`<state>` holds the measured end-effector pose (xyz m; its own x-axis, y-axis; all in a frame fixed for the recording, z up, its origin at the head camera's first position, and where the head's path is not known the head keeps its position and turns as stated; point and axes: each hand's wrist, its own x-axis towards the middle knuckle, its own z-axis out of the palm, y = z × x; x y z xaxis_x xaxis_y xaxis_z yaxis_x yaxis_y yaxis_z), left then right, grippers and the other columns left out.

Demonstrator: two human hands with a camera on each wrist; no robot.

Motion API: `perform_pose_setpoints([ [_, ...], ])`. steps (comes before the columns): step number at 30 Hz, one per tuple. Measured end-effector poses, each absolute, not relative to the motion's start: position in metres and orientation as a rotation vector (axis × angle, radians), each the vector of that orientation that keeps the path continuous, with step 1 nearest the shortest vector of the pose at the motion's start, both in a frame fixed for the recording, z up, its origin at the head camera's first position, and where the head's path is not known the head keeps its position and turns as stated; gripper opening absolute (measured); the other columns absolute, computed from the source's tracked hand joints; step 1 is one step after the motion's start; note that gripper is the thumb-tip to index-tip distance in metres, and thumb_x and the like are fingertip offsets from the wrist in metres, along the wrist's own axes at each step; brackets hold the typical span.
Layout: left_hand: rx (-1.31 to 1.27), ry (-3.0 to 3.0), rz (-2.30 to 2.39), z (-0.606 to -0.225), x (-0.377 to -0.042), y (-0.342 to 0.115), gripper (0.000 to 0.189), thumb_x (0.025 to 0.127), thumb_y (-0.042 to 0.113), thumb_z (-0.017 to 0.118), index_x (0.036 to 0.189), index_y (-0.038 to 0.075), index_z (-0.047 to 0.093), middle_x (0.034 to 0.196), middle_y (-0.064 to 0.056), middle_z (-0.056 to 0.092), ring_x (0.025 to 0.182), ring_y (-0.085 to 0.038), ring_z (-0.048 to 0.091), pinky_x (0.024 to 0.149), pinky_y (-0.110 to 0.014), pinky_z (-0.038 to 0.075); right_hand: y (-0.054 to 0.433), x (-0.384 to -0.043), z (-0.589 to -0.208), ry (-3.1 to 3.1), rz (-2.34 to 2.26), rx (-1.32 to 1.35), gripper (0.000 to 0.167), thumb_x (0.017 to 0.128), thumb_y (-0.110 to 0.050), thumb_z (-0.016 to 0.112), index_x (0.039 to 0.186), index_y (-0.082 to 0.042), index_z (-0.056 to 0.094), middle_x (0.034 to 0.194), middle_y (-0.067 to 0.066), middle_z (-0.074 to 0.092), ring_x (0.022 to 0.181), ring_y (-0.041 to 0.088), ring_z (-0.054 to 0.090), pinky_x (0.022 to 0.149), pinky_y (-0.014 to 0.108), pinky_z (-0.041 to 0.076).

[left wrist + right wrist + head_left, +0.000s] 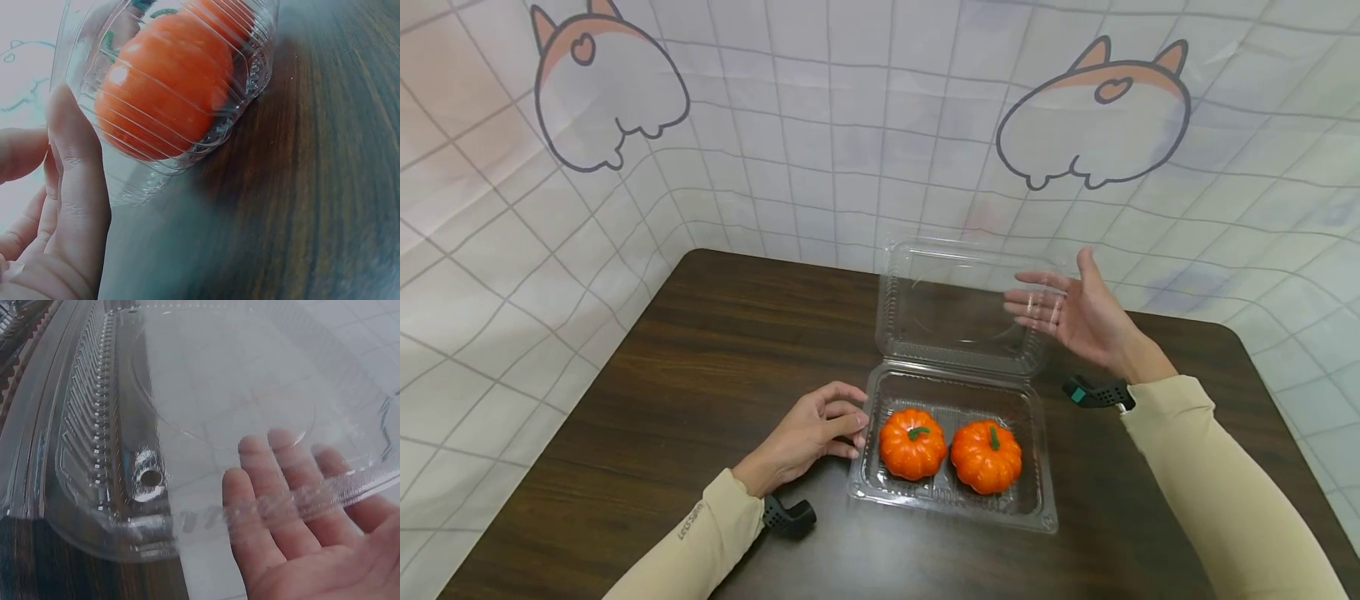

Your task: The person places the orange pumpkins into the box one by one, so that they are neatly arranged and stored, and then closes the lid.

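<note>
A clear plastic clamshell box (955, 507) lies open on the table, its lid (955, 304) tilted up at the back. Two orange toy pumpkins with green stems sit in the base side by side: a left pumpkin (912, 446) and a right pumpkin (985, 458). At the box's left rim, my left hand (808, 433) pinches the plastic edge, thumb and a finger on either side in the left wrist view. My right hand (1093, 321) is behind the lid's right side. Its fingers (262, 494) are nearly straight and show through the clear plastic; whether they touch it I cannot tell.
The box stands on a dark wood-grain table (722, 358) with rounded back corners. Behind and beside the table hangs a white grid-patterned sheet (850, 125) with cartoon animal drawings. Black straps with small devices are on both wrists.
</note>
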<state>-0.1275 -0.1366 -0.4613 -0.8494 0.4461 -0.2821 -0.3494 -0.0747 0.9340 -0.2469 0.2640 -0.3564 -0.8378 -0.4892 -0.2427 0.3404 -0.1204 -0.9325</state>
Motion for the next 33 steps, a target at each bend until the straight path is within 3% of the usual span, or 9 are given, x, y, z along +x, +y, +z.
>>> perform_pose_setpoints([
  [10,0.087,1.721,1.955,-0.462,-0.131,-0.139,0.043,0.099,0.014,0.071,0.135,0.004,0.049,0.092,0.0,0.069,0.074,-0.013,0.066,0.067,-0.025,0.063,0.265,-0.235,-0.345,1.637,-1.939,-0.272,0.098,0.096,-0.081,0.015,0.158,-0.008,0.034,0.141,-0.001,0.066,0.136,0.016,0.06,0.113,0.024,0.047],
  [17,0.105,1.723,1.958,-0.462,-0.13,-0.136,0.044,0.099,0.013,0.07,0.136,0.003,0.047,0.092,0.0,0.068,0.074,-0.013,0.066,0.068,-0.025,0.063,0.264,-0.226,-0.337,1.829,-1.812,-0.259,0.106,0.092,-0.085,0.009,0.161,-0.007,0.031,0.149,-0.004,0.059,0.138,0.011,0.057,0.133,0.043,0.023],
  [26,0.079,1.73,1.954,-0.461,-0.13,-0.133,0.041,0.099,0.011,0.07,0.134,0.005,0.049,0.092,0.0,0.069,0.075,-0.014,0.067,0.068,-0.026,0.064,0.263,-0.217,-0.33,1.922,-1.712,-0.388,0.104,0.094,-0.082,0.004,0.157,-0.01,0.043,0.152,-0.004,0.058,0.142,0.012,0.053,0.133,0.058,0.009],
  [33,0.076,1.728,1.95,-0.461,-0.129,-0.131,0.042,0.099,0.011,0.07,0.134,0.006,0.049,0.093,0.0,0.069,0.076,-0.014,0.067,0.069,-0.027,0.064,0.264,-0.21,-0.326,1.916,-1.677,-0.409,0.109,0.091,-0.084,0.0,0.16,-0.009,0.037,0.16,0.003,0.051,0.155,0.026,0.037,0.132,0.059,0.007],
])
